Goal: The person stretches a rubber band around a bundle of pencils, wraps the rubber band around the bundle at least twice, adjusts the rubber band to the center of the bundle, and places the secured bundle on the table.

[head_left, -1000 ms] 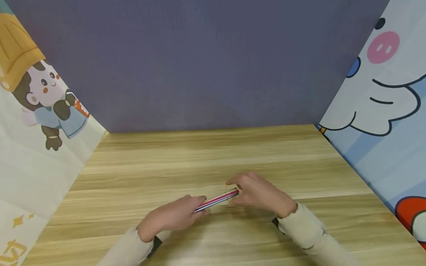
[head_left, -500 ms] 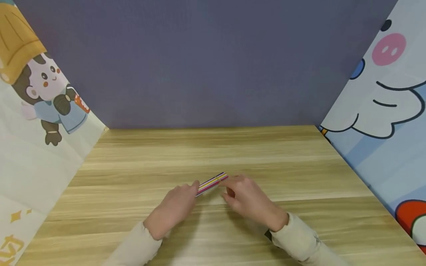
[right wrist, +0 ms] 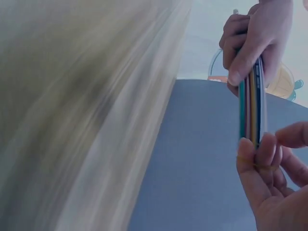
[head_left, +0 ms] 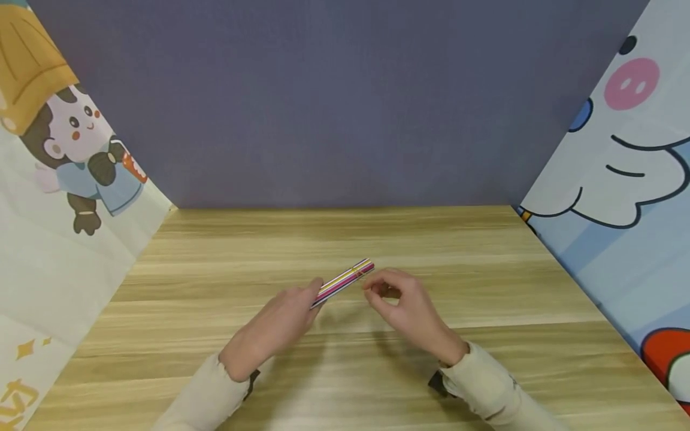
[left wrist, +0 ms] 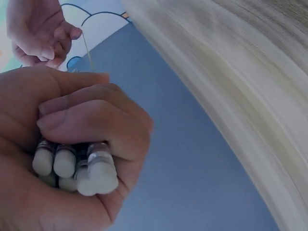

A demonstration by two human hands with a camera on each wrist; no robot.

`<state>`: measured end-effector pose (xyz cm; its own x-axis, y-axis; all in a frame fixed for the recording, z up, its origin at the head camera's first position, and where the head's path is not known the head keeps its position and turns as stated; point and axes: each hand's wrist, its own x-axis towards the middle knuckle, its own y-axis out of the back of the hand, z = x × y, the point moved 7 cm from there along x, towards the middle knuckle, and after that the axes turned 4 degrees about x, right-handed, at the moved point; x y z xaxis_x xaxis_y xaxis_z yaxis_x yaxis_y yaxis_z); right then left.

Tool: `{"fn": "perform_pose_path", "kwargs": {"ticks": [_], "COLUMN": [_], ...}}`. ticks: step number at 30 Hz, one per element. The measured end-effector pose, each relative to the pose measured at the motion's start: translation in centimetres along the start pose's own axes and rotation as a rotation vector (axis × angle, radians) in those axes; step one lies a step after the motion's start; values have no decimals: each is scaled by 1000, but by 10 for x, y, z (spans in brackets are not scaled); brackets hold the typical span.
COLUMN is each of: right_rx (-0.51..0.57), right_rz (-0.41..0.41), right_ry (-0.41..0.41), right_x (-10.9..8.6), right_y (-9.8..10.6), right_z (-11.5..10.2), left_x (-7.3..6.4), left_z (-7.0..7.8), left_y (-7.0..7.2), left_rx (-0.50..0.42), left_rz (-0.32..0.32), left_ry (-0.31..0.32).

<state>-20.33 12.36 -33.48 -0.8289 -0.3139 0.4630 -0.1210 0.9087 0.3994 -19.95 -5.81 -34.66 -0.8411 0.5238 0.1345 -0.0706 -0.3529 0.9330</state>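
My left hand (head_left: 275,326) grips a bundle of striped pencils (head_left: 342,283) by its near end, far end pointing up and right above the table. White erasers (left wrist: 102,177) stick out of that fist in the left wrist view. Curled beside the far end, my right hand (head_left: 409,308) holds a thin yellowish rubber band (left wrist: 87,48), which stretches from a fingertip toward the bundle. In the right wrist view the band crosses the right fingers (right wrist: 246,163), which hide the pencils' far ends.
Beneath both hands lies a wood-grain table (head_left: 226,251). A dark grey-blue panel (head_left: 345,108) stands along its back edge. Cartoon-printed sheets hang on the left (head_left: 54,269) and right (head_left: 609,251).
The pencils have moved farther from me and tilt more steeply. My right hand has gone from spread fingers around their far end to curled fingers beside it.
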Motion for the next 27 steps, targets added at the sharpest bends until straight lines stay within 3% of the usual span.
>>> {"fn": "perform_pose_path", "kwargs": {"ticks": [6,11,13,16,22,27], "right_rx": [178,343,400,402,285,180], "right_rz": [-4,-18,-14,16,98,109], "right_ry": [-71,-4,57,219,597,750], "right_x": [0,1,0,-2,-11,-13], "right_y": [-1,2,4,8,14,14], "right_z": [8,7,1,-15,-54,-68], "left_x": [1,1,2,3,0,-5], "left_z": [4,8,9,11,18,31], "left_y": [5,9,9,9,3,0], "left_rx": [-78,-148,-192,-306,-700,-961], "left_rz": [33,39,24,-30,-242,-394], "left_ry": [-42,-70,-71,-67,-39,-87]}}
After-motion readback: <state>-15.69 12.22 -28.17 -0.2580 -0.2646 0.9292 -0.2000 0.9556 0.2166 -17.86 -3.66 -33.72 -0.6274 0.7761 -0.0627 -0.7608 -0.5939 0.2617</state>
